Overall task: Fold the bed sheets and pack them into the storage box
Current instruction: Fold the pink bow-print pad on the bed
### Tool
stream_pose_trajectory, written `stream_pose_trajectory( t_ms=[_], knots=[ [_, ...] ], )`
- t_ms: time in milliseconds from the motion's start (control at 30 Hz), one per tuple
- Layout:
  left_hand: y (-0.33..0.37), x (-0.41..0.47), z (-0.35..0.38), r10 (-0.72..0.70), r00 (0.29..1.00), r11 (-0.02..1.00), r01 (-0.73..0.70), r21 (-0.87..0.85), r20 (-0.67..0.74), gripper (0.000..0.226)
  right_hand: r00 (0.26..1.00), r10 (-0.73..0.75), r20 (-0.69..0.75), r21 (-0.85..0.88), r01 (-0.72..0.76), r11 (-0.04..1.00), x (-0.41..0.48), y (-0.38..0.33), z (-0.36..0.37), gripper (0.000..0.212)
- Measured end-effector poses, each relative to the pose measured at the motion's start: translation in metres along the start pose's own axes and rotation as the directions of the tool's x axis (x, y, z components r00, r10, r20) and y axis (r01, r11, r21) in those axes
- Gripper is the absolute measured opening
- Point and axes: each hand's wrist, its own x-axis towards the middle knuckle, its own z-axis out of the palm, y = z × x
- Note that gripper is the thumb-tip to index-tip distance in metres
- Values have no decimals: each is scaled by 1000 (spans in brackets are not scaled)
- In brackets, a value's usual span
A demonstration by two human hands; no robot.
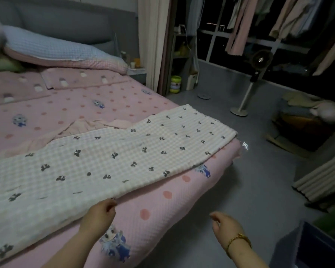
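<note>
The left hand point(99, 213) reached forward from the lower edge of the view, its forearm lying over the bed's near side. Its fingers were curled at the near hem of the folded sheet point(114, 163), and the grip was closed on that hem. The right hand point(225, 226) hung in the air over the floor point(249, 190), just off the bed's side. Its fingers were loosely bent, its grip was released and held nothing, and a gold bracelet point(238, 240) circled the wrist.

The sheet was a soft waffle-checked cloth, pale cream and pink with small dark bow prints. It was laid in a long flat band slantwise across the foot of the bed, its far corner reaching the mattress corner. A plain pink layer showed rumpled along its far side. Under it lay the pink bedcover point(157, 209), quilted, with coral dots and blue cartoon figures.

The bed's near edge ran diagonally, with bare grey floor beside it. A dark blue box point(321, 248) sat at the lower right corner, apart from the sheet. A standing fan point(248, 93) stood farther off by the window.
</note>
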Motion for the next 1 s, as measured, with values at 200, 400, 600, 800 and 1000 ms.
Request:
stream_pose_trajectory(
  t_ms=[200,400,600,800,1000],
  knots=[
    [55,84,57,-85,995,992,79,-100,-56,31,995,-74,69,-31,77,997,131,24,-15,31],
    [119,209,95,-131,991,985,130,-116,-7,44,986,-42,164,-57,52,997,274,46,-39,35],
    [153,303,101,-195,981,981,195,-1,25,48,959,-23,283,-96,52,994,405,47,-66,37],
    [182,393,122,-278,960,959,279,42,-35,53,920,-201,337,-184,273,944,565,7,-74,35],
    [231,482,161,-462,877,885,465,-7,-134,59,793,-390,469,-161,510,845,719,-43,-60,41]
  ],
)
